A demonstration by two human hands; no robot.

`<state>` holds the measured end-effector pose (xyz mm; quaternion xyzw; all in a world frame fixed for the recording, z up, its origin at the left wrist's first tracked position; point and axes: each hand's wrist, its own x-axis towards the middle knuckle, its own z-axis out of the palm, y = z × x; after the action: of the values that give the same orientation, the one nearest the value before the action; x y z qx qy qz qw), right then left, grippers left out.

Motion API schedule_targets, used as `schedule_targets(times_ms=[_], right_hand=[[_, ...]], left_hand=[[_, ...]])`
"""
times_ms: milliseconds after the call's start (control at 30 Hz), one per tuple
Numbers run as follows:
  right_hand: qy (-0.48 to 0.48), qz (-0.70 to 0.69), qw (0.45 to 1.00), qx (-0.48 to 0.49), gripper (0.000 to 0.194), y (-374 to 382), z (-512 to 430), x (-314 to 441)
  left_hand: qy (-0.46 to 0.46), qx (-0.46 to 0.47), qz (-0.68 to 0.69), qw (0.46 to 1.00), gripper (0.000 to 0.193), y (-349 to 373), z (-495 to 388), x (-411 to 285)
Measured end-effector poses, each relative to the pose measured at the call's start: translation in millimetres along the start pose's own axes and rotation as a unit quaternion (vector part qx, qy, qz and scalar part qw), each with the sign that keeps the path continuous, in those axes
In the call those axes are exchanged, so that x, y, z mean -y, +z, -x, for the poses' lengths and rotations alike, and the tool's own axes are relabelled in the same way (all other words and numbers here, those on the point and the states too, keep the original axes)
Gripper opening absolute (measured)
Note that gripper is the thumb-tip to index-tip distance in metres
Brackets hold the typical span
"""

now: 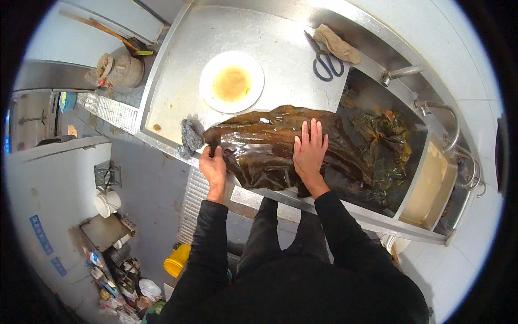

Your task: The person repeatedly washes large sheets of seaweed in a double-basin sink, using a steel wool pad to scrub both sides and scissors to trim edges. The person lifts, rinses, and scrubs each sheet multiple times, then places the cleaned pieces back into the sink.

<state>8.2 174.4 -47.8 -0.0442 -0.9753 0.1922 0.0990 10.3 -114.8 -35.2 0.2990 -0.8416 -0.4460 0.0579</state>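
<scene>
A broad, wet, brown sheet of kelp [259, 156] lies over the front edge of the steel counter, and its right end trails into the sink. My left hand [213, 167] pinches the kelp's left end between thumb and fingers. Flat on top of the sheet rests my right hand [310, 152], palm down, holding nothing. A grey steel wool scrubber [192, 137] sits just beyond my left hand. Behind the kelp stands a white plate [206, 83] with brownish liquid in it. More dark kelp leaves [388, 141] soak in the sink's dark water [356, 87].
Black-handled scissors [323, 60] lie beside a folded tan cloth [338, 43] at the back. Metal faucets [449, 107] line the right wall, near a basin of cloudy liquid [429, 182]. A yellow bucket [177, 261] stands on the floor at lower left.
</scene>
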Motion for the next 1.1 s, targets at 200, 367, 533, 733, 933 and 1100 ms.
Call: schedule_targets(times_ms=[200, 367, 533, 733, 933, 1100], right_hand=[[0.029, 0.062, 0.996, 0.054, 0.062, 3, 4, 6], [0.056, -0.064, 0.996, 0.039, 0.059, 2, 6, -10], [0.013, -0.184, 0.982, -0.050, 0.040, 5, 17, -34], [-0.011, -0.089, 0.994, -0.054, 0.041, 11, 24, -33], [0.001, -0.085, 0.996, -0.006, 0.047, 7, 24, -33], [0.038, -0.096, 0.995, 0.009, 0.049, 13, 26, -33]], left_hand=[[0.112, -0.020, -0.239, 0.964, 0.041, -31, 12, -22], [0.173, -0.106, -0.294, 0.934, 0.055, -56, -20, -28], [0.191, -0.074, -0.413, 0.887, 0.062, -41, -84, 6], [0.220, -0.102, -0.269, 0.932, 0.046, -64, -78, -50], [0.423, 0.167, -0.163, 0.876, 0.029, 112, 28, -156], [0.470, 0.271, -0.140, 0.828, 0.036, 205, 62, -152]])
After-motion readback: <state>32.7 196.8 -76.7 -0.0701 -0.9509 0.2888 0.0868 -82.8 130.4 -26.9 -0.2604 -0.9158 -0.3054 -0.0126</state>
